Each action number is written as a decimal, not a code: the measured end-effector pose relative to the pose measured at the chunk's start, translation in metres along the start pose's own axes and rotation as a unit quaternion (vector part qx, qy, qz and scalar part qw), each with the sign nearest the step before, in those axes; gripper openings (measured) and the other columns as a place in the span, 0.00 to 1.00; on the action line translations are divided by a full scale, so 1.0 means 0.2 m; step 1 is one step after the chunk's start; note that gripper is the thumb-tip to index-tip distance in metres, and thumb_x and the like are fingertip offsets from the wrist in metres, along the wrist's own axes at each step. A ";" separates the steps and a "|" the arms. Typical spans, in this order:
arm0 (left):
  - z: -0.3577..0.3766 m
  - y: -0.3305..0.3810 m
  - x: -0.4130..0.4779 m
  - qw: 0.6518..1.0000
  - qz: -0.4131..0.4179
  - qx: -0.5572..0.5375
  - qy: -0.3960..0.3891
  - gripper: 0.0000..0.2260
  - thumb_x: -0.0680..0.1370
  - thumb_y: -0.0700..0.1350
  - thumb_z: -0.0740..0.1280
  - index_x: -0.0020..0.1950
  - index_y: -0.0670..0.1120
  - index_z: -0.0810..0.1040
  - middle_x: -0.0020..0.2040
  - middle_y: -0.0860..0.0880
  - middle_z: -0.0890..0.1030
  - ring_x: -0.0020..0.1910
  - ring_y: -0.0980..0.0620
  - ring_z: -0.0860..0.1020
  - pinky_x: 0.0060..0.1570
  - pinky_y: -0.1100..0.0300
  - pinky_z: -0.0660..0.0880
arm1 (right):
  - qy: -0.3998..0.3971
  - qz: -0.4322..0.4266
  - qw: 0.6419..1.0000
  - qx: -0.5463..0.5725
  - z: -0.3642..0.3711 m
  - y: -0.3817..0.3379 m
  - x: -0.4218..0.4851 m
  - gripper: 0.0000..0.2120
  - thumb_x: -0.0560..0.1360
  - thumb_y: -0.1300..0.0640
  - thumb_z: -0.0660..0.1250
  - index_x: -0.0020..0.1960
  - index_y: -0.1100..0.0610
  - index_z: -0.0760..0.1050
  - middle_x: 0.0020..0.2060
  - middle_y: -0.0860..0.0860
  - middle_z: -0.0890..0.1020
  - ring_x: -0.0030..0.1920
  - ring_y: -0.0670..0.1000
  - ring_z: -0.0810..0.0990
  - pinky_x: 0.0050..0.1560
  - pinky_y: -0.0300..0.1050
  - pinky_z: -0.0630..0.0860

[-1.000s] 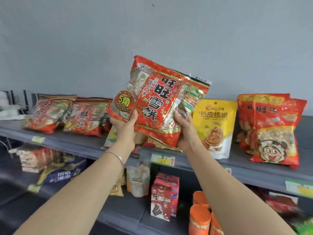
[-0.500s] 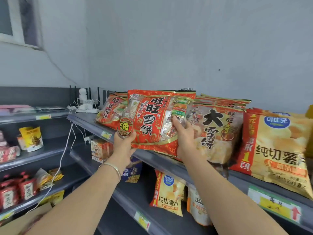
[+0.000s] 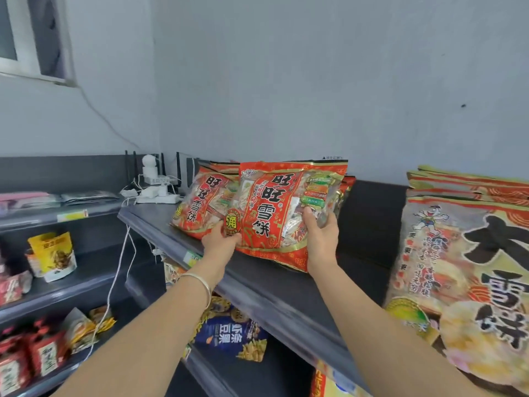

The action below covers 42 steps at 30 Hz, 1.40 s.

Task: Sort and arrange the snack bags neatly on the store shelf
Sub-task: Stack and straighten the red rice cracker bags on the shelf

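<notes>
Hands: left hand (image 3: 220, 239) and right hand (image 3: 320, 239) each grasp a lower corner of the red snack bag (image 3: 289, 210), held upright just above the top shelf (image 3: 257, 282), beside a matching bag (image 3: 200, 204). Risk: base sits near the shelf's front edge; if let go here, the slick bag may tip forward or slide off.

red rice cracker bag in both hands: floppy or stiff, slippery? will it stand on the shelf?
The red rice cracker bag looks puffy with crinkled film: probably light and semi-floppy. Glossy foil suggests it could slip; both hands hold its lower corners. Its bottom edge looks narrow, so probably apt to tip unless leaned against the matching bag.
</notes>
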State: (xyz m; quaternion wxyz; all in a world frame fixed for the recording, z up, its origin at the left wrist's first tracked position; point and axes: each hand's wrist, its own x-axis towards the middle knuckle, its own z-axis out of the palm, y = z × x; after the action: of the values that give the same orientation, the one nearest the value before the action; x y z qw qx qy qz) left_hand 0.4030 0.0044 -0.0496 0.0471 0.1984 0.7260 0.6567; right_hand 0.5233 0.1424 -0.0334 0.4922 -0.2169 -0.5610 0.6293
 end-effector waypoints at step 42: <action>0.12 0.08 0.65 0.887 0.395 0.197 -0.134 0.24 0.77 0.54 0.63 0.72 0.53 0.64 0.71 0.47 0.65 0.70 0.46 0.63 0.67 0.45 0.63 | 0.166 -0.187 0.697 -0.672 0.33 -0.03 0.13 0.18 0.81 0.48 0.55 0.67 0.50 0.70 0.69 0.51 0.70 0.70 0.56 0.65 0.67 0.57 0.64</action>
State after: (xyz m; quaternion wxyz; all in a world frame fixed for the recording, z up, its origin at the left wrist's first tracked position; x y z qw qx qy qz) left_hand 0.2946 0.0729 -0.0130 -0.1592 0.5599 0.6888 0.4321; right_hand 0.4609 0.1314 -0.0023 0.4078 -0.4816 -0.7729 -0.0669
